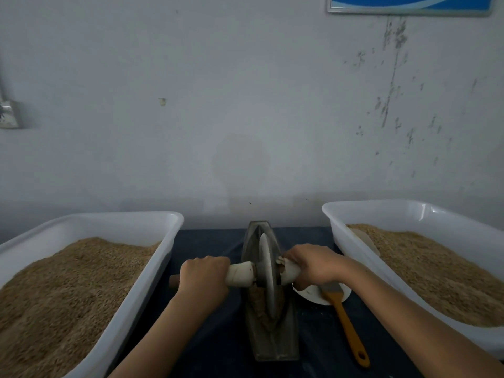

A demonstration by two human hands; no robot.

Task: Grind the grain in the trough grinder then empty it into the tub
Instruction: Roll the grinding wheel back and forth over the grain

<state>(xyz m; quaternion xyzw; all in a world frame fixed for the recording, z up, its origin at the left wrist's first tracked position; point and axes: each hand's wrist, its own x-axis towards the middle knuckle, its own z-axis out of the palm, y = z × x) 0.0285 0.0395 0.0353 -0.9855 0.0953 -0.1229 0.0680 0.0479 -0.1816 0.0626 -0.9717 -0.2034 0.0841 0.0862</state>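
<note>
Nearest the camera, two bare forearms reach forward over a dark blue cloth-covered surface (212, 350). Centred on it stands a narrow boat-shaped grey metal trough grinder (272, 342), its long axis running away from the camera. Brown ground grain (257, 304) lies in the trough channel, beside the lower edge of a thin upright metal grinding wheel (266, 271) that sits in the channel. A pale wooden axle handle (240, 274) passes crosswise through the wheel hub.

Left hand (203, 274): fingers curled round the left part of the handle, gripping it; the handle tip projects beyond the hand on the left. Right hand (313, 266): fingers curled round the right part of the handle, close to the wheel.

Just right of the trough lies an orange-handled scraper (347, 323), its blade end resting on a small white dish (311, 294) partly hidden under the right wrist.

On the left stands a large white rectangular plastic tub (152, 257), filled with brown grain (68, 290). On the right stands a second white rectangular plastic tub (351, 249), also holding brown grain (436, 274).

Beyond the surface rises a scuffed pale grey wall (245, 105).
</note>
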